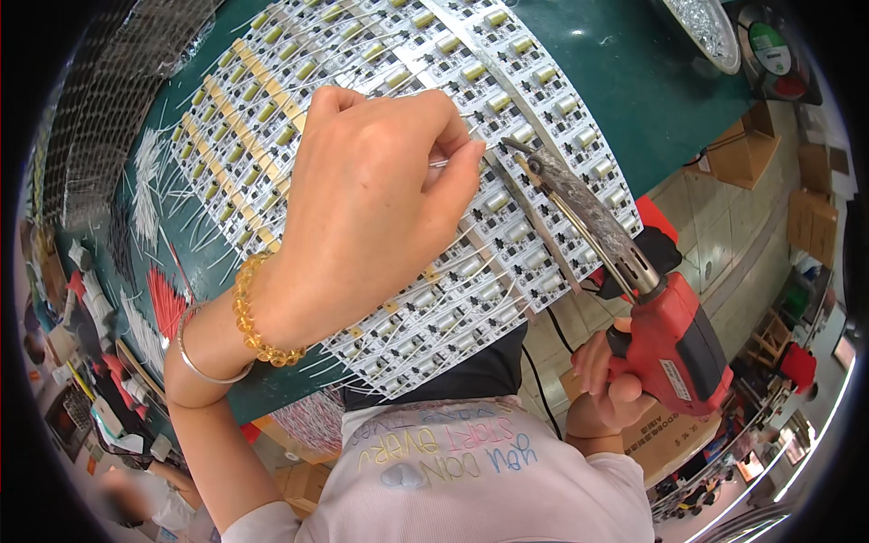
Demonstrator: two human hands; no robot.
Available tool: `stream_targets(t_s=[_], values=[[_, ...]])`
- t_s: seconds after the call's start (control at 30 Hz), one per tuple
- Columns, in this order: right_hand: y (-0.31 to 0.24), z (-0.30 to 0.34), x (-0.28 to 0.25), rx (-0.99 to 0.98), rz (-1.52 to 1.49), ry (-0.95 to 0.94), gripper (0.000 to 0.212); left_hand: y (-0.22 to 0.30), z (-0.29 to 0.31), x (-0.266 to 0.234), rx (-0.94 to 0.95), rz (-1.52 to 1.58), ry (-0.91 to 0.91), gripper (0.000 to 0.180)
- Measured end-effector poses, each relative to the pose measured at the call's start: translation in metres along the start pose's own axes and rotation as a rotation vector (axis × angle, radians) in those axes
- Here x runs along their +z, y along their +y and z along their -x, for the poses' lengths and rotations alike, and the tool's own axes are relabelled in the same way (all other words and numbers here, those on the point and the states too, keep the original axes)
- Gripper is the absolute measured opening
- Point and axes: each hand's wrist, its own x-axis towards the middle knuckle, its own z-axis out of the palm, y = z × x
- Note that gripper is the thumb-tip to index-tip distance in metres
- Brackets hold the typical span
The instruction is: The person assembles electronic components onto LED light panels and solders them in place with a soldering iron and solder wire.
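A large panel of small white circuit boards (579, 116), with rows of yellowish cylindrical parts and black chips, lies on the green table. My left hand (367, 195) hovers over its middle, thumb and index finger pinched on a thin white wire (438, 164); the fingers hide most of that wire. In my right hand (611, 380) is a red and black soldering gun (677, 344), gripped by its handle. Its long, dirty metal barrel slants up-left, with the tip just right of my left fingertips, above the boards. White wires stick out from many boards, mainly at the left.
Bundles of white wires (148, 185) and red wires (167, 303) lie on the table's left side. A metal dish (704, 32) and a dark spool with a green label (769, 47) are at the far right. A cardboard box (670, 439) stands below the soldering gun.
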Motion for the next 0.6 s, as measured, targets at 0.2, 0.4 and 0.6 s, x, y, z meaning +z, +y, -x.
stream_targets(t_s=[0.2,0.4,0.6], values=[[-0.005,-0.001,0.003,0.088,0.066,0.020,0.068,0.001,0.000,0.000,-0.022,0.010,-0.008,0.013],[-0.007,-0.005,0.011,0.079,0.063,-0.006,0.067,0.001,0.001,0.000,-0.042,0.015,-0.017,0.013],[-0.001,0.000,0.005,0.010,0.009,0.020,0.070,0.004,0.000,-0.001,-0.052,0.023,-0.024,0.013]])
